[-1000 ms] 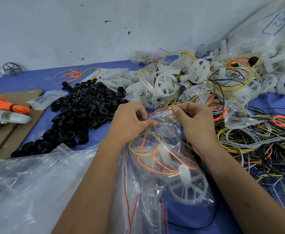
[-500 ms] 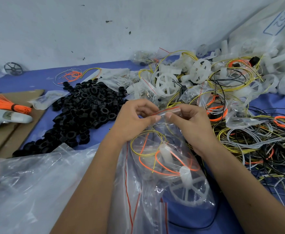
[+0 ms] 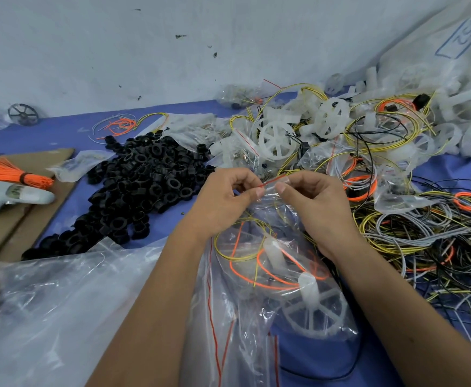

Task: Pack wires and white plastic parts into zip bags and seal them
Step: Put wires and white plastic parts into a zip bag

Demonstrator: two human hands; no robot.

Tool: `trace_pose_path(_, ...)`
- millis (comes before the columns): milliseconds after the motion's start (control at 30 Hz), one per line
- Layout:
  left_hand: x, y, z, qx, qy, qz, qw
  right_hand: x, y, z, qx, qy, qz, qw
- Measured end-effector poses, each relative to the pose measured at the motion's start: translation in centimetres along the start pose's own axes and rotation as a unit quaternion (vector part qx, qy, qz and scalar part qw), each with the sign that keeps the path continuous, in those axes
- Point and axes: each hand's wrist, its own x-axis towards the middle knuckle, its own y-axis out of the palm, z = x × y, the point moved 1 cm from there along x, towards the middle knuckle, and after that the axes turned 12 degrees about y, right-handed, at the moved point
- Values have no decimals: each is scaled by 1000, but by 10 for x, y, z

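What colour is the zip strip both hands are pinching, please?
Red, on the clear zip bag; head view.

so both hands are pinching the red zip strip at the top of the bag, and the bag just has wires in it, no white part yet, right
Not quite. The left hand and right hand do pinch the red zip strip at the top of the bag, but the head view shows the bag already holds a white plastic wheel part along with the orange and yellow wires.
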Motion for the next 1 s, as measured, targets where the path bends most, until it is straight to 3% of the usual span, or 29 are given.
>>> trace_pose_path(333,-1,5,-2,-5,10,-3,1000,1,2,-2,-28,-6,28,999)
trace_pose_path(1000,0,9,-4,-20,-1,-18,1000,2,-1,-1,-38,-13,-3,999)
